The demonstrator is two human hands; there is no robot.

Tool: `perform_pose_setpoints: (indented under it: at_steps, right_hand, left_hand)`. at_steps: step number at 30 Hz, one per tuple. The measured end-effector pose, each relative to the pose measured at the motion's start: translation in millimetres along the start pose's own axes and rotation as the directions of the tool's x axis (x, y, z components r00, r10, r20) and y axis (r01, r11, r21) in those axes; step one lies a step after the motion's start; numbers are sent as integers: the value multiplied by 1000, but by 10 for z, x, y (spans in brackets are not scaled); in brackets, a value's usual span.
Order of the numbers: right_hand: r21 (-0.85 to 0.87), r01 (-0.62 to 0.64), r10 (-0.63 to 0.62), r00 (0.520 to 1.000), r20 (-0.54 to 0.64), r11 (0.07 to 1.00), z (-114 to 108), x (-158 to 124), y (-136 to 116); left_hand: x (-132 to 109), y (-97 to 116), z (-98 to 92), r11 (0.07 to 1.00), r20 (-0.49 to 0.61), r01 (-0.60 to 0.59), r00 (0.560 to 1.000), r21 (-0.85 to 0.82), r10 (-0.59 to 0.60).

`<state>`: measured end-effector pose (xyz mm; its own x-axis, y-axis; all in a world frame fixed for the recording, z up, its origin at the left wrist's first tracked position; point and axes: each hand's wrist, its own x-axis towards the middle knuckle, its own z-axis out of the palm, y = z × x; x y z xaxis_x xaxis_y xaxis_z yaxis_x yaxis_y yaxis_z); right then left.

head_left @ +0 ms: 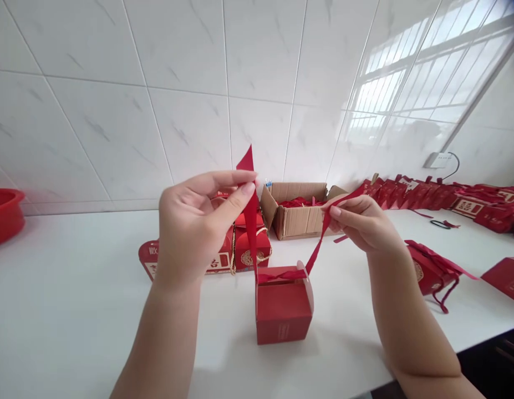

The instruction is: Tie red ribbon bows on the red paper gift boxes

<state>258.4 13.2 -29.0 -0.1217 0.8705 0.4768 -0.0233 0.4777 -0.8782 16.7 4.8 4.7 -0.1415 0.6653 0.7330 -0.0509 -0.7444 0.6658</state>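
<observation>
A small red gift box (284, 310) stands upright on the white table. A red ribbon (281, 275) runs across its top, and both ends rise from the two sides of the box. Between thumb and forefinger, my left hand (202, 216) pinches one end of the ribbon, held high above the box's left side; a pointed tip sticks up past the fingers. My right hand (360, 221) pinches the other end, up and to the right of the box. Neither hand touches the box itself.
Behind the box are more decorated red boxes (250, 244) with gold cord and an open cardboard carton (300, 221) of red ribbons. Red boxes (431, 269) and a row of red bags (402, 191) lie at right. A red basin (5, 216) stands far left.
</observation>
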Motion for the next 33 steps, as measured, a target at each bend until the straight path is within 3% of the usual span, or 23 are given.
perform_pose_setpoints:
  at_steps: [6, 11, 21, 24, 33]
  right_hand:
    - [-13, 56, -57, 986, -158, 998, 142, -4, -15]
    - [11, 99, -92, 959, -267, 995, 237, -28, -49]
    - [-136, 57, -89, 966, -243, 989, 241, -27, -266]
    - [-135, 73, -102, 970, -221, 988, 242, -24, -282]
    - [-96, 179, -202, 915, -349, 979, 271, 0, -228]
  left_hand:
    - [28, -75, -37, 999, 115, -1, 993, 36, -4]
    - [34, -142, 5, 999, 48, -20, 999, -29, 22]
    - [-24, -129, 115, 998, -4, -25, 1000, 65, 25]
    - [-27, -143, 123, 997, 41, -22, 999, 78, 18]
    - [-31, -163, 116, 976, 168, -102, 983, 194, 69]
